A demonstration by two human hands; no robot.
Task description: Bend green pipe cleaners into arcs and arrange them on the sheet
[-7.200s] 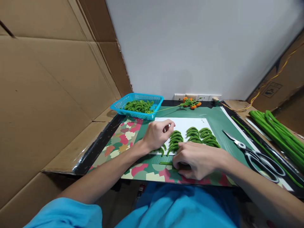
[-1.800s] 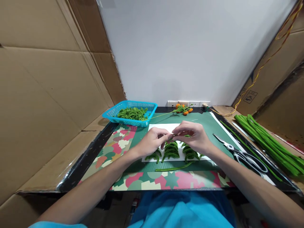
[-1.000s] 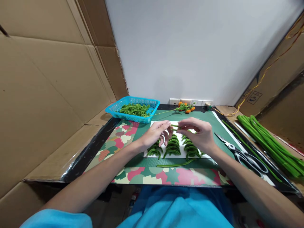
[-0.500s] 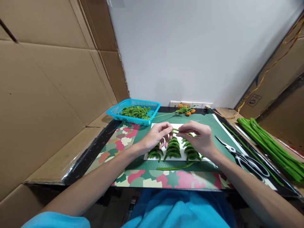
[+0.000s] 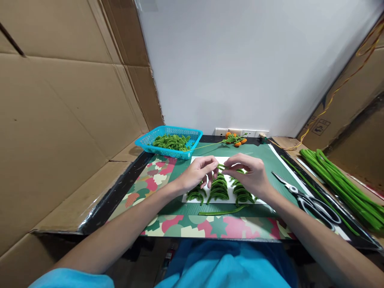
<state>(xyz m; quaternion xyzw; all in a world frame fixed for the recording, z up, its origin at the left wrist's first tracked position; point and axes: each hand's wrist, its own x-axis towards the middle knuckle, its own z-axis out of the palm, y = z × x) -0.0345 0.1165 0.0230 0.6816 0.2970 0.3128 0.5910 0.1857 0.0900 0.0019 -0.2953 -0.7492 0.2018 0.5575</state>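
Between my fingertips is a short green pipe cleaner [image 5: 221,166], which looks doubled over. My left hand [image 5: 200,172] pinches its left end, and my right hand [image 5: 249,170] pinches the right end. Just below both hands, a white sheet [image 5: 186,200] bears stacked rows of curved green pipe cleaner pieces [image 5: 218,189]; the hands cover the upper parts of the rows. A longer loose pipe cleaner [image 5: 220,213] lies in front of the sheet, slightly bent at its right end.
A blue basket [image 5: 168,153] with green looped pieces stands at the back left. Orange flowers [image 5: 235,139] on a stem lie at the back. Scissors [image 5: 309,200] and a bundle of long green pipe cleaners [image 5: 342,188] are at the right. Cardboard walls [image 5: 60,100] flank the table.
My right hand has shifted very slightly to the left along the pipe cleaner. My left hand keeps its pinch in nearly the same place.
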